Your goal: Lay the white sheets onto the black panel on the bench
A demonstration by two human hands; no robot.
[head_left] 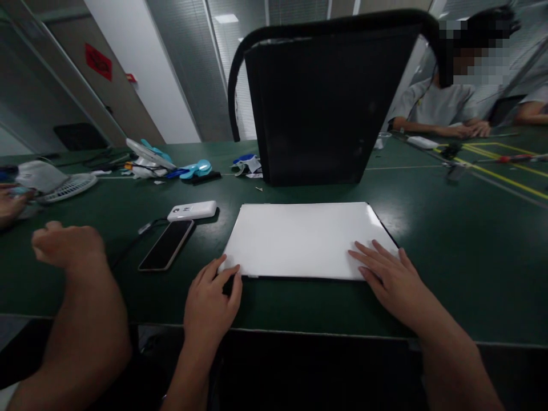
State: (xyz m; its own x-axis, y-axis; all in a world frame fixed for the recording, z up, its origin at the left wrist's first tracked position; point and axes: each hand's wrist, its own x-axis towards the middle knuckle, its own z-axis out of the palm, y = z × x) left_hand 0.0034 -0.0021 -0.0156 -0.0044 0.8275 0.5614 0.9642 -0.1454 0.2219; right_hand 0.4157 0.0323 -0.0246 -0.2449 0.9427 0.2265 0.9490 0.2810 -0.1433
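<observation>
A white rectangular board (299, 240) with thin dark edges lies flat on the green table (308, 308). At its near left corner, my left hand (213, 297) rests with fingertips touching the edge, fingers apart. Over the right side of the board, my right hand (387, 277) lies with its fingers spread on the surface and along the right edge. Behind the board stands a large black bag-like object (325, 108) with a black strap arching over its top.
Left of the board lie a phone (166, 245) and a white device (192, 210) with a cable. Another person's arm (85, 302) reaches in at far left. Light blue fans (196, 169) and clutter sit farther back. A person (440, 105) sits across at the right, near yellow strips (505, 171).
</observation>
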